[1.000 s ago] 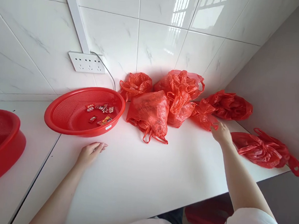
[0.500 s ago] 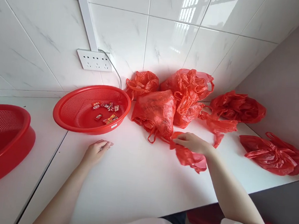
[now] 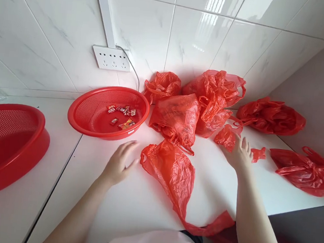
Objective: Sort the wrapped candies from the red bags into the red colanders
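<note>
A thin red plastic bag [image 3: 174,171] lies crumpled on the white table between my hands, its long narrow end trailing to the front edge. My left hand [image 3: 120,165] hovers just left of it, thumb and fingers apart and holding nothing. Farther right, my right hand [image 3: 239,154] is over a small crumpled red bag [image 3: 226,137], its fingers spread; whether they touch the plastic I cannot tell. Beyond my left hand stands a red perforated basket [image 3: 78,123], with several small wrapped packets [image 3: 127,124] on its bottom.
Filled red bags [image 3: 176,117] stand against the tiled wall. More red bags [image 3: 271,116] lie at the right, one tied bag [image 3: 305,173] near the table edge. A second red basket [image 3: 39,141] is at the left. A socket strip [image 3: 112,59] with a cable is on the wall.
The red plastic bag has left my right hand and now lies spread between my hands. My left hand has opened. My right hand has moved right to the small bag. The view has shifted slightly.
</note>
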`<state>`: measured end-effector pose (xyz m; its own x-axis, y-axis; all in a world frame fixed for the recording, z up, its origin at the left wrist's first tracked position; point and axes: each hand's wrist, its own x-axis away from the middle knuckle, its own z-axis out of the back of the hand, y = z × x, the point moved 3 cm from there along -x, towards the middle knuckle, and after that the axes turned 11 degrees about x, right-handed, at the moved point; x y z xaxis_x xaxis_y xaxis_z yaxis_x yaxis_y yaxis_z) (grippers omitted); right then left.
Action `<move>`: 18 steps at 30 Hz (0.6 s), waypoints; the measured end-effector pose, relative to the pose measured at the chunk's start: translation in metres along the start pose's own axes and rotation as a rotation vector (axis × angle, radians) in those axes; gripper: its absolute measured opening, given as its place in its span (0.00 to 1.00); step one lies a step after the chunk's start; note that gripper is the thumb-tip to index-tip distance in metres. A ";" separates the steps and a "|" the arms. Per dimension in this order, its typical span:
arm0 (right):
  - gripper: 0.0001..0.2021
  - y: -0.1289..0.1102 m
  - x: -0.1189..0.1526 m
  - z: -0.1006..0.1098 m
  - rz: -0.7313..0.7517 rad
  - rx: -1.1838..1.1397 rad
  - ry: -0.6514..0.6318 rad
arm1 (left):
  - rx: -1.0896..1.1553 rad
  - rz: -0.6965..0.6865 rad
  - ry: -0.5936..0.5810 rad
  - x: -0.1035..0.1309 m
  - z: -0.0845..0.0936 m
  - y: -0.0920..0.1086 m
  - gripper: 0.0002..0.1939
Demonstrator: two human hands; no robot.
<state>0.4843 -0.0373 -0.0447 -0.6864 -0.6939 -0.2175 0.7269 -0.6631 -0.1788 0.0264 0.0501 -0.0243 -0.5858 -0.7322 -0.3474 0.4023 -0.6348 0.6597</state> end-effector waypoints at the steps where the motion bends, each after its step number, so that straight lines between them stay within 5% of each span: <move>1: 0.44 0.014 -0.002 -0.015 -0.075 0.051 -0.105 | -0.030 -0.072 -0.102 0.000 -0.007 0.009 0.30; 5: 0.34 0.039 -0.011 -0.036 -0.220 0.077 -0.263 | -0.119 -0.191 -0.363 0.007 -0.036 0.026 0.33; 8: 0.23 0.037 -0.031 -0.004 -0.279 0.041 -0.211 | -0.097 -0.192 -0.366 0.010 -0.046 0.022 0.13; 9: 0.22 0.033 -0.040 0.015 -0.298 0.034 -0.145 | -0.066 -0.175 -0.337 0.009 -0.046 0.020 0.07; 12: 0.25 0.005 -0.068 0.086 -0.332 0.032 0.268 | 0.104 -0.011 -0.193 0.007 -0.040 0.008 0.16; 16: 0.28 -0.076 -0.099 0.165 0.034 -0.179 0.742 | 0.525 0.408 0.052 0.008 -0.025 -0.007 0.26; 18: 0.25 -0.124 -0.114 0.182 0.277 -0.190 0.830 | 0.776 0.577 0.176 0.010 -0.017 -0.010 0.27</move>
<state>0.4690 0.0730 0.1771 -0.3038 -0.3469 -0.8874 0.9061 -0.3931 -0.1565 0.0284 0.0450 -0.0461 -0.3060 -0.9453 0.1126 -0.0171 0.1237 0.9922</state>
